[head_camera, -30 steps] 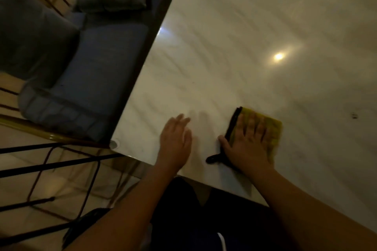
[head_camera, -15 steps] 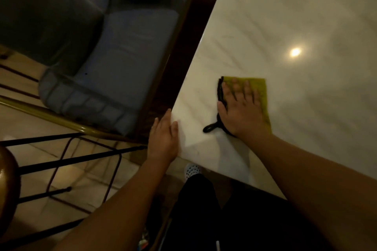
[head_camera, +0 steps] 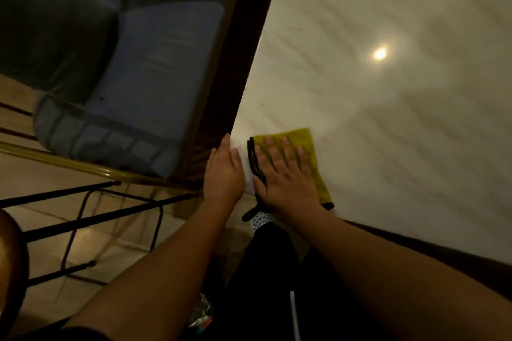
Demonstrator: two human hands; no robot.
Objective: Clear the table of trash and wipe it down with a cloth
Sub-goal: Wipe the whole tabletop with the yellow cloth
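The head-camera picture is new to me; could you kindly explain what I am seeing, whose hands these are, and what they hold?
There is no machine: a person wears one wide-angle camera on the head, looking down at their own bare hands. The right hand presses flat on a yellow cloth with black trim, lying at the near corner of the pale veined table. The left hand rests open on the table's edge beside it, holding nothing. Left of the table stands a blue cushioned seat.

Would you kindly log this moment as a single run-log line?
step: wipe-down | right hand: flat on yellow cloth | left hand: open at table corner
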